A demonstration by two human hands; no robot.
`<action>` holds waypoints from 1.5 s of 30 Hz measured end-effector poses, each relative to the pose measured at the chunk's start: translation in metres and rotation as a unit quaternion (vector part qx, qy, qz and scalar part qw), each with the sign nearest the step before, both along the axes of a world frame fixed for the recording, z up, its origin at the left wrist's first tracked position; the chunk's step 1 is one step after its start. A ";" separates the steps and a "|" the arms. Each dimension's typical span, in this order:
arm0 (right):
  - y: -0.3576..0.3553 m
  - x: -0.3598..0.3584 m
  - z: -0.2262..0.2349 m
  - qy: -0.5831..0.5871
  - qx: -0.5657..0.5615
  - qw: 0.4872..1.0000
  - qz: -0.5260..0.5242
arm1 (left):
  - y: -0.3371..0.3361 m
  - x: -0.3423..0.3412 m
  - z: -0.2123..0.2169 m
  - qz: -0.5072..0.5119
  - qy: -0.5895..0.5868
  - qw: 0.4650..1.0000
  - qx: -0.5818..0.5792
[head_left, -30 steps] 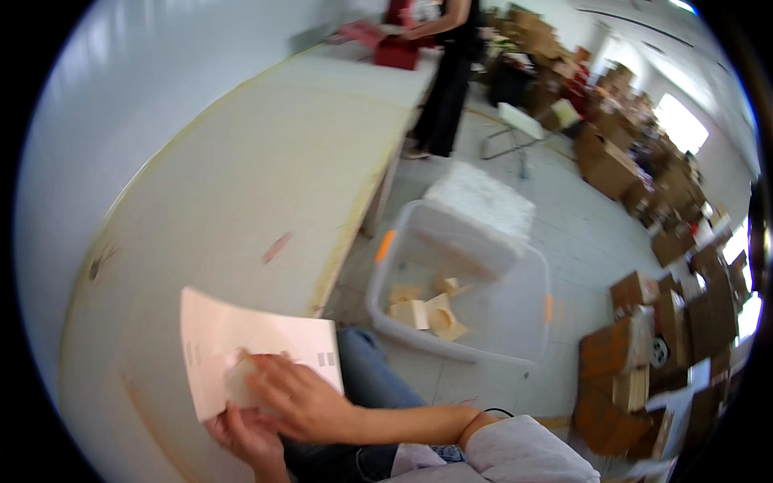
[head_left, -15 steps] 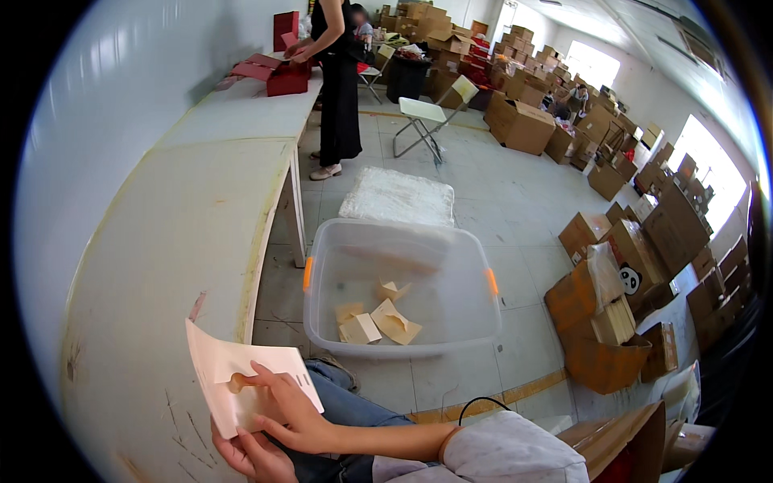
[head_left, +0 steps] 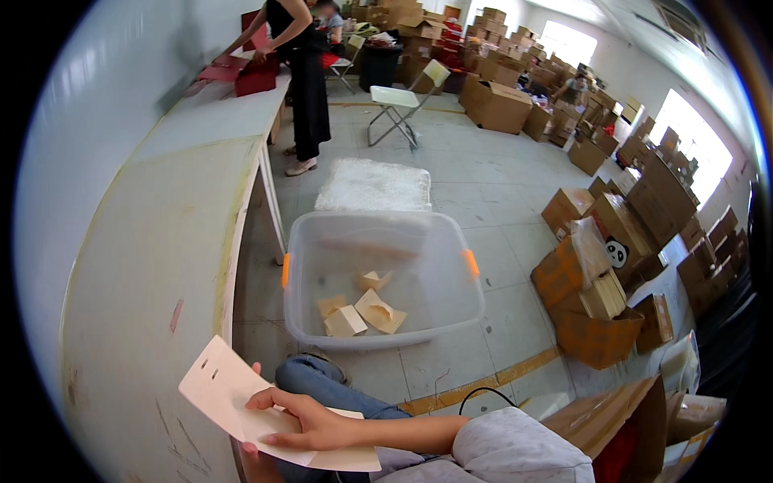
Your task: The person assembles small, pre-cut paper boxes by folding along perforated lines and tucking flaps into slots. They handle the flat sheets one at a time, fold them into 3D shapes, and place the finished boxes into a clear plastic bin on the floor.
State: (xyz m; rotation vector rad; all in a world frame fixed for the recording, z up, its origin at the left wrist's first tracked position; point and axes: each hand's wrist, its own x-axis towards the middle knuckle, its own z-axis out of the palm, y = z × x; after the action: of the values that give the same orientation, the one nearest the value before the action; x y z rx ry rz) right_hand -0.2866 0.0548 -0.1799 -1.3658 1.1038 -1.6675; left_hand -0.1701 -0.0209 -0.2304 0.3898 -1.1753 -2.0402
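Note:
A cream paperboard piece (head_left: 221, 382) with small dark slots near one corner lies above my lap, beside the table edge. It is creased, and a flap spreads toward my knee. My left hand (head_left: 256, 460) grips it from beneath; only some fingertips and the lower part of the hand show. Across its upper face lies my right hand (head_left: 310, 423), fingers bent and thumb pressed to the board. The middle of the piece is covered by that hand.
A clear plastic bin (head_left: 431, 302) with orange handles holds several folded cream pieces (head_left: 378, 311). Left runs a long white table (head_left: 153, 266), where a standing person (head_left: 294, 80) handles red boxes (head_left: 256, 76). A folding chair (head_left: 394, 98) and many cartons (head_left: 495, 105) stand beyond; an orange-brown container (head_left: 596, 338) sits right.
The cream piece has been turned, so its slotted corner now points up and left and the cut-out seen before is out of sight. The view has shifted slightly to the right.

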 end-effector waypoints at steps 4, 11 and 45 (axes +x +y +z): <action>0.004 -0.007 -0.001 0.127 0.067 0.989 0.017 | -0.015 0.000 -0.005 -0.071 0.088 0.994 -0.006; -0.013 -0.022 0.002 0.410 -0.064 0.897 0.153 | 0.005 0.019 0.016 0.046 0.010 0.984 0.171; -0.054 -0.016 -0.011 0.482 -0.109 0.861 0.118 | 0.016 0.040 -0.038 -0.054 0.055 0.964 0.254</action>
State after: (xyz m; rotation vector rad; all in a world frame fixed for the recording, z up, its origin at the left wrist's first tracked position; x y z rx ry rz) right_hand -0.3025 0.0006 -0.1911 -2.5017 1.1859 -0.8948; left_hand -0.1302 -0.0047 -0.2688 0.4552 -0.6045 -2.4177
